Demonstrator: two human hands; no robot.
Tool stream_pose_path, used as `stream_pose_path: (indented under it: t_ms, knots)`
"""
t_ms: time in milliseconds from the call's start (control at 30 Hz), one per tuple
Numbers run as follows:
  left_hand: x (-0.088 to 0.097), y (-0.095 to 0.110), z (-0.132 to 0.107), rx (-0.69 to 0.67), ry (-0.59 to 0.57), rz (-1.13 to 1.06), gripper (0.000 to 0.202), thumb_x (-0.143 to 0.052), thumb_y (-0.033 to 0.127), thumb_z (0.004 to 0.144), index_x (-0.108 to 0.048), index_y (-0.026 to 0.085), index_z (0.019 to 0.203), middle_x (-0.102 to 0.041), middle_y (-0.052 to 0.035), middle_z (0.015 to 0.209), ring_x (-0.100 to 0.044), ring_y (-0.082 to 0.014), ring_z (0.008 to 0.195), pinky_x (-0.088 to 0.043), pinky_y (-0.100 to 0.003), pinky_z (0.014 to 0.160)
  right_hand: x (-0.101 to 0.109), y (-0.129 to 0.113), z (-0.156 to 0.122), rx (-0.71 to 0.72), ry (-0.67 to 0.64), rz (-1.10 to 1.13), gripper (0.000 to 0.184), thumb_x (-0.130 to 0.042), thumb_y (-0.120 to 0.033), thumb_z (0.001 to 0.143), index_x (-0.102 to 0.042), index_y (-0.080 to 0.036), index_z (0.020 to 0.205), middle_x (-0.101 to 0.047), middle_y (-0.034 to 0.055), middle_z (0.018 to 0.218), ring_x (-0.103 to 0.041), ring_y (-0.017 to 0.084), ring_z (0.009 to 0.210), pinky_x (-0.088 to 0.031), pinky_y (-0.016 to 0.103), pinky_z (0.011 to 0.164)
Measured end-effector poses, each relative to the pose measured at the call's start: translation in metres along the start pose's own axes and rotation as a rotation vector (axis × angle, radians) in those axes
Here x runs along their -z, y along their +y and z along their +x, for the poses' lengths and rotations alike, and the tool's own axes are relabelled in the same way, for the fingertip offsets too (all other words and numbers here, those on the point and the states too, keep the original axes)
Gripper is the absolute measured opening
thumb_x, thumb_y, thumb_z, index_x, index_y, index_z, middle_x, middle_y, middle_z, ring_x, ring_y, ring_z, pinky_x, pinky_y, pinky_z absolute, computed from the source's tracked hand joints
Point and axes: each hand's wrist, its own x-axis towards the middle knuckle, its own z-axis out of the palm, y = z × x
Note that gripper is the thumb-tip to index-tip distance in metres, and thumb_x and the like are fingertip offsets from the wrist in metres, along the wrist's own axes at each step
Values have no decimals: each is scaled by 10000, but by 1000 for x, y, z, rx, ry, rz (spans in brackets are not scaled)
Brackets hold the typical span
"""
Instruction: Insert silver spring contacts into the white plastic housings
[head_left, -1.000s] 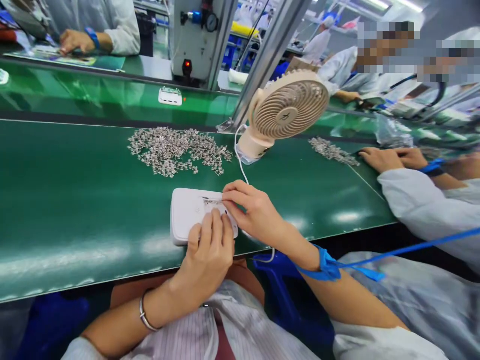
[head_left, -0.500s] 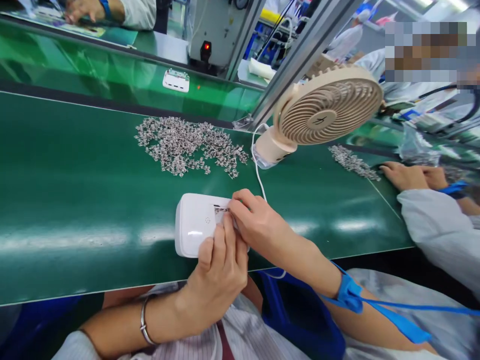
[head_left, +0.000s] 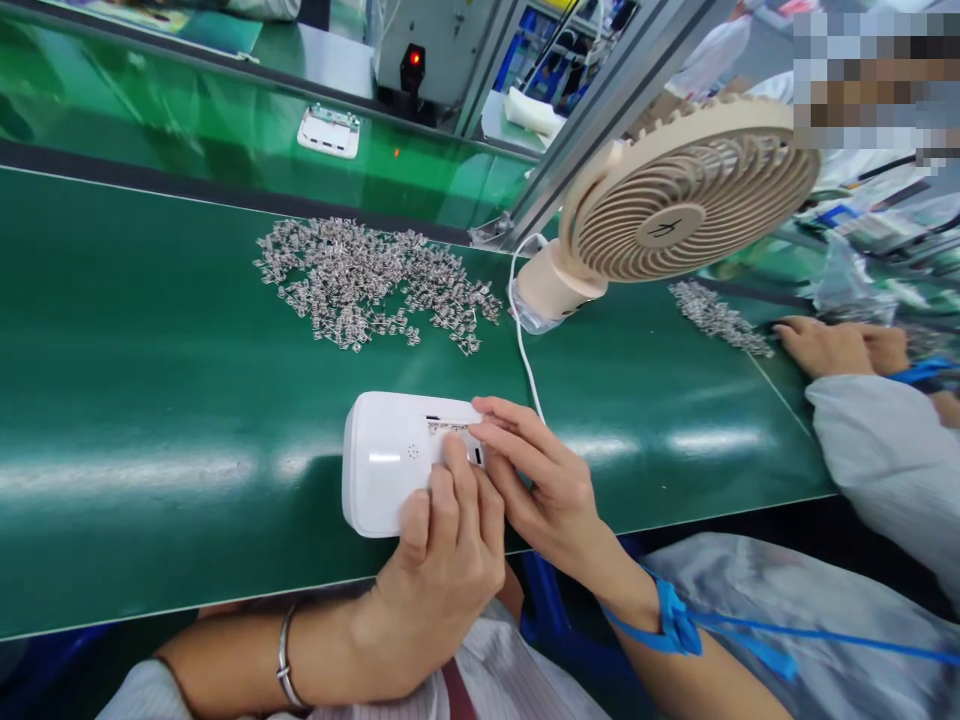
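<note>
On the green bench lies a white plastic housing (head_left: pixel 379 470) with rounded corners and a small cluster of round holes. A recess in its face shows a row of metal contacts (head_left: pixel 448 427) along the upper side. My left hand (head_left: pixel 454 530) curls over the near edge, closed, its fingertips pressing into the recess; whatever is under them is hidden. My right hand (head_left: pixel 551 475) grips the housing's right end, fingers extended over the corner and beside a dark slot. Beyond the housing spreads a pile of small metal clips (head_left: pixel 360 280).
A beige fan (head_left: pixel 675 225) with a white cable (head_left: pixel 527 350) stands behind my right hand. Another pile of metal clips (head_left: pixel 720 318) lies at right, near a co-worker's hands (head_left: pixel 832 345). Behind a metal post (head_left: pixel 600 120), another white housing (head_left: pixel 328 132) sits on the far green strip.
My right hand has shifted right and its fingers have straightened, uncovering more of the recess and a dark slot. My left fingertips still press there. The camera view has shifted slightly.
</note>
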Motion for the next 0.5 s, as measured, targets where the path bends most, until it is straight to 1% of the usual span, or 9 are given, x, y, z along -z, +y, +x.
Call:
stream_pose_path:
  t_ms: [133, 300, 400, 500]
  knots:
    - [0, 1, 1, 10, 12, -18, 400, -506, 320, 786, -583, 111, 1119, -559, -147, 1231, -491, -212, 1028, -274, -340, 869, 1, 3, -2, 39, -36, -52, 282, -460, -40, 851, -549, -148, 1096, -497, 178, 1204, -559, 208, 1035, -521, 369, 852]
    - [2, -2, 2, -3, 2, -8, 394, -483, 322, 797, -589, 114, 1114, -576, -133, 1213, -499, -207, 1017, -280, -332, 860, 4, 3, -3, 102, -126, -120, 322, -425, -83, 880, -485, -154, 1189, -445, 192, 1252, -479, 259, 1149, -512, 433, 856]
    - [1, -4, 0, -20, -12, 6, 385, -472, 314, 799, -590, 121, 1110, -578, -124, 1210, -499, -207, 1012, -283, -338, 869, 8, 1, 2, 113, -155, -140, 273, -402, -88, 886, -508, -132, 1133, -467, 197, 1208, -500, 248, 1102, -522, 413, 816]
    - [0, 1, 0, -24, -33, 31, 399, -463, 306, 799, -570, 121, 1135, -552, -130, 1244, -486, -212, 1042, -282, -348, 887, 8, 2, 13, 83, -171, -79, 190, -408, -98, 875, -557, -151, 980, -509, 151, 1125, -550, 196, 972, -519, 361, 773]
